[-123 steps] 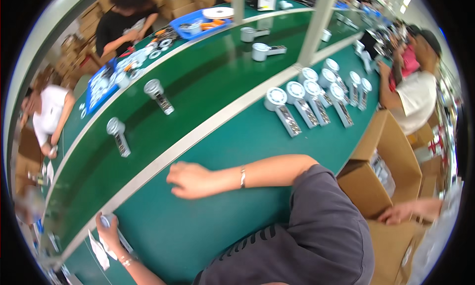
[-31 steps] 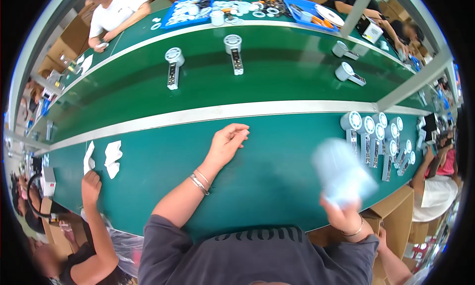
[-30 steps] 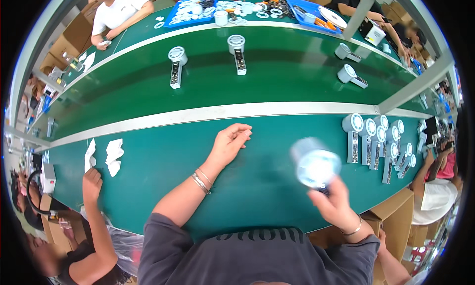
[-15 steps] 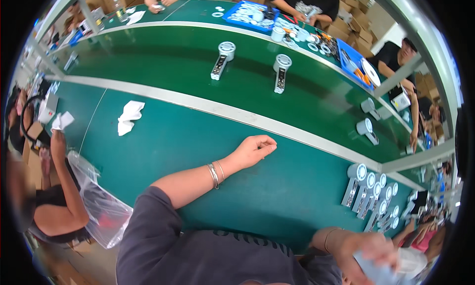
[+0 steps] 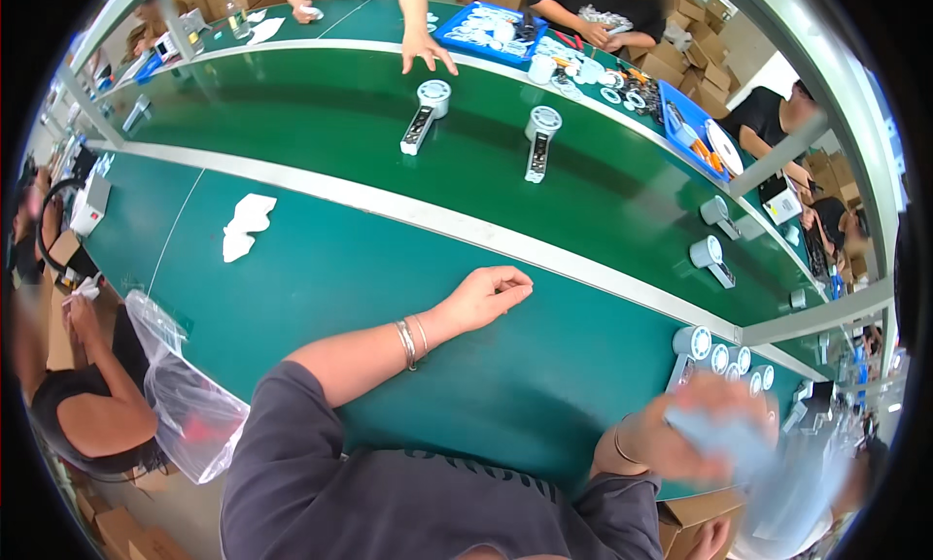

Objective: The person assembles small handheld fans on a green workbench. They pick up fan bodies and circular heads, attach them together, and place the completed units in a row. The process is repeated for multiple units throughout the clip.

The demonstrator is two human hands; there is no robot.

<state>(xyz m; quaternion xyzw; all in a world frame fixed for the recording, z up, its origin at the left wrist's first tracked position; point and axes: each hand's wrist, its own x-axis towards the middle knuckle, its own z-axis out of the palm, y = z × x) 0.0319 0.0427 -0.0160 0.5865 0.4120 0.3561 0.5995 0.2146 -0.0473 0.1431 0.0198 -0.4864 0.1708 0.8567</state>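
Note:
My left hand (image 5: 486, 299) rests on the green table (image 5: 466, 385), fingers curled in and nothing visible in them. Bracelets circle that wrist. At the lower right my right hand (image 5: 685, 434) is smeared by motion; it grips a pale blue thing (image 5: 724, 441) too blurred to name. Just beyond it stands a group of pale grey-blue housings (image 5: 692, 342), each with a round head and a straight handle; my right hand hides part of them. Whether the pale blue thing touches any of them I cannot tell.
Past a light metal rail (image 5: 428, 210) runs a green belt (image 5: 321, 123) with spaced housings (image 5: 537, 144). A co-worker's hand (image 5: 424, 51) reaches over it. Crumpled white paper (image 5: 249, 227) and a clear plastic bag (image 5: 194, 405) are at left. Blue trays (image 5: 457, 37) of parts stand at the back.
My right hand has risen with the pale blue thing to before the grouped housings. A co-worker's hand has come over the belt. The person at left has drawn a hand back. My left hand stays put.

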